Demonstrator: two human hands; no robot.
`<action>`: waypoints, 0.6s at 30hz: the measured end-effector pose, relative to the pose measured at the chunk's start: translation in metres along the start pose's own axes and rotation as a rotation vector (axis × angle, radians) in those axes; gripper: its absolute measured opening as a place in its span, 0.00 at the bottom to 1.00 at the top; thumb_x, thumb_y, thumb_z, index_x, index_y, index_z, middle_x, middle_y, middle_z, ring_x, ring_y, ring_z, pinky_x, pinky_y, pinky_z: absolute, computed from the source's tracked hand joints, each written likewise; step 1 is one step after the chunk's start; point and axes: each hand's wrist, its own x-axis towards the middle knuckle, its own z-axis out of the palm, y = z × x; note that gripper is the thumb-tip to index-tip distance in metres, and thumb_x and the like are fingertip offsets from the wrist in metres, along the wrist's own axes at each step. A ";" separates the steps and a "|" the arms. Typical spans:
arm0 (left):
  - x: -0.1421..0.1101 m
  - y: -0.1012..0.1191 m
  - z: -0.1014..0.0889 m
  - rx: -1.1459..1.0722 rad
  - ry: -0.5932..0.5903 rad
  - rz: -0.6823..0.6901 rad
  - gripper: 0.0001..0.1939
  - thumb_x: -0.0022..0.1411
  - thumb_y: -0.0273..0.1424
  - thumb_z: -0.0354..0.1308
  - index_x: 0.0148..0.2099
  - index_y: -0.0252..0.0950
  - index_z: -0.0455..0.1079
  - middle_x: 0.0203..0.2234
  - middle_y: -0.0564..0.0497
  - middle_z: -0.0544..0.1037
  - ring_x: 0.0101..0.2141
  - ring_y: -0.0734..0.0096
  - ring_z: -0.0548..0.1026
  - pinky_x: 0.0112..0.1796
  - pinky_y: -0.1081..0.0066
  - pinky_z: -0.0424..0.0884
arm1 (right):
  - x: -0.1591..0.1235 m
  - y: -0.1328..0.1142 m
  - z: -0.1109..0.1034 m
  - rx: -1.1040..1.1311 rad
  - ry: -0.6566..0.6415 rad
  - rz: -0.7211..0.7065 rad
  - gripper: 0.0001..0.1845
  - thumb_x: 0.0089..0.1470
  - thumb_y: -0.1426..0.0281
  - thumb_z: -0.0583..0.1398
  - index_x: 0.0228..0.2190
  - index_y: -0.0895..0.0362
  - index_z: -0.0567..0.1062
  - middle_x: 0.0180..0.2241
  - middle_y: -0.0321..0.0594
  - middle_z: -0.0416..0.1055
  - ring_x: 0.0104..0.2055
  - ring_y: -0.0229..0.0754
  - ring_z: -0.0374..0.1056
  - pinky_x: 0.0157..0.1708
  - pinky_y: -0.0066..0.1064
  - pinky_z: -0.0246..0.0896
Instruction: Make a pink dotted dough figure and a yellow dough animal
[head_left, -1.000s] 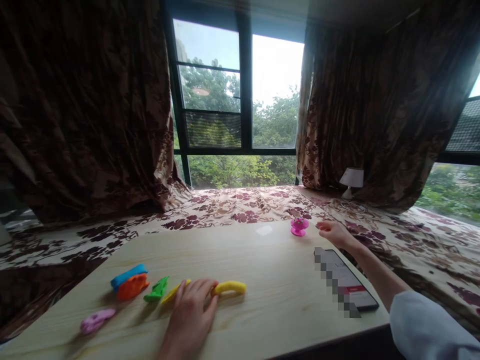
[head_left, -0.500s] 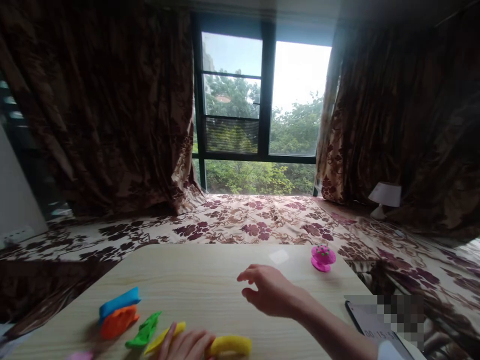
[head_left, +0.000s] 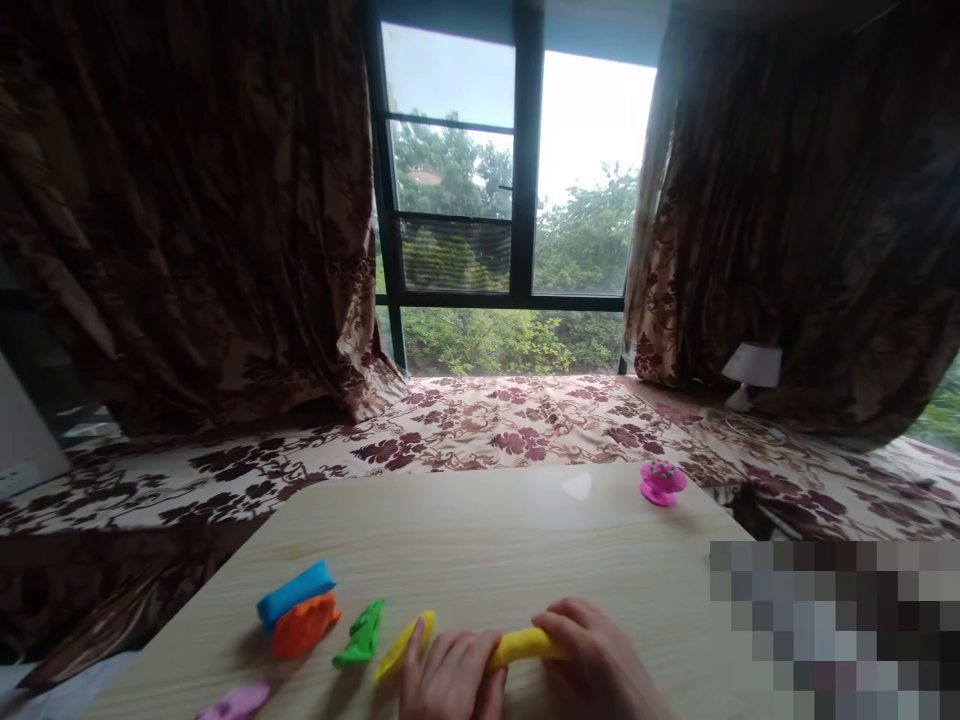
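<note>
A thick yellow roll of modelling clay [head_left: 525, 646] lies between my two hands near the front of the table. My left hand [head_left: 450, 675] is closed on its left end, back of the hand upward. At the other end, the fingers of my right hand [head_left: 589, 645] grip the roll. A second yellow clay piece [head_left: 401, 648] sticks out on the left, right beside my left hand's fingers; whether they touch it I cannot tell. Left of that lie a green clay piece [head_left: 361, 635], an orange lump [head_left: 306, 626], a blue block [head_left: 298, 592] and a pink piece [head_left: 234, 702].
A pink clay shape with green dots [head_left: 661, 483] stands at the table's [head_left: 450, 520] far right corner. Beyond the table is a flower-patterned cover [head_left: 517, 420], with a small white lamp [head_left: 754, 368] at right. A blurred patch hides the right edge.
My right hand has come down and back from over the table onto the yellow roll's right end. The view has shifted, so the clay pieces sit farther right.
</note>
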 end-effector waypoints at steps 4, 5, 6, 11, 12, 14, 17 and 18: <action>0.009 0.009 -0.015 -0.039 -0.143 0.068 0.12 0.56 0.27 0.55 0.44 0.41 0.67 0.32 0.52 0.79 0.34 0.66 0.76 0.55 0.52 0.53 | -0.020 -0.019 0.002 -0.051 0.162 0.063 0.22 0.45 0.79 0.57 0.43 0.52 0.72 0.39 0.41 0.70 0.40 0.45 0.65 0.41 0.35 0.62; 0.011 0.011 -0.019 -0.040 -0.165 0.076 0.12 0.56 0.27 0.55 0.44 0.41 0.68 0.33 0.52 0.79 0.34 0.66 0.76 0.54 0.52 0.57 | -0.023 -0.023 0.001 -0.061 0.183 0.076 0.21 0.45 0.79 0.57 0.43 0.52 0.72 0.38 0.41 0.70 0.40 0.45 0.65 0.41 0.35 0.63; 0.012 0.014 -0.022 -0.039 -0.177 0.073 0.12 0.56 0.27 0.54 0.44 0.41 0.68 0.33 0.52 0.79 0.35 0.66 0.76 0.52 0.52 0.60 | -0.026 -0.026 -0.001 -0.066 0.200 0.076 0.20 0.46 0.79 0.56 0.42 0.52 0.72 0.37 0.41 0.70 0.39 0.44 0.65 0.40 0.35 0.63; 0.007 0.035 -0.035 0.010 -0.140 0.049 0.18 0.56 0.28 0.54 0.51 0.40 0.64 0.36 0.50 0.79 0.37 0.62 0.76 0.46 0.48 0.65 | -0.038 -0.035 -0.017 -0.052 0.292 -0.029 0.20 0.52 0.79 0.55 0.47 0.53 0.68 0.37 0.42 0.70 0.39 0.44 0.66 0.39 0.35 0.65; 0.006 0.040 -0.038 0.026 -0.122 0.051 0.19 0.56 0.28 0.54 0.52 0.41 0.64 0.37 0.50 0.79 0.37 0.62 0.76 0.46 0.48 0.65 | -0.041 -0.036 -0.020 -0.041 0.308 -0.049 0.21 0.52 0.79 0.55 0.47 0.53 0.67 0.38 0.42 0.70 0.39 0.44 0.66 0.39 0.36 0.65; 0.005 0.051 -0.047 0.059 -0.090 0.057 0.18 0.57 0.28 0.55 0.51 0.42 0.64 0.36 0.52 0.79 0.37 0.64 0.76 0.47 0.50 0.64 | -0.046 -0.039 -0.028 -0.011 0.349 -0.098 0.21 0.53 0.78 0.55 0.49 0.54 0.66 0.38 0.43 0.69 0.39 0.44 0.66 0.38 0.35 0.66; 0.007 0.067 -0.063 0.108 -0.039 0.079 0.17 0.57 0.28 0.56 0.50 0.42 0.65 0.35 0.53 0.79 0.36 0.66 0.76 0.50 0.53 0.60 | -0.053 -0.044 -0.041 0.054 0.399 -0.172 0.20 0.54 0.77 0.55 0.49 0.54 0.66 0.38 0.44 0.69 0.38 0.43 0.68 0.36 0.34 0.67; 0.009 0.071 -0.068 0.122 -0.021 0.087 0.18 0.56 0.28 0.56 0.50 0.41 0.64 0.35 0.53 0.79 0.36 0.67 0.75 0.52 0.55 0.58 | -0.055 -0.046 -0.046 0.078 0.411 -0.190 0.20 0.54 0.77 0.55 0.49 0.54 0.67 0.38 0.44 0.70 0.38 0.43 0.68 0.36 0.33 0.67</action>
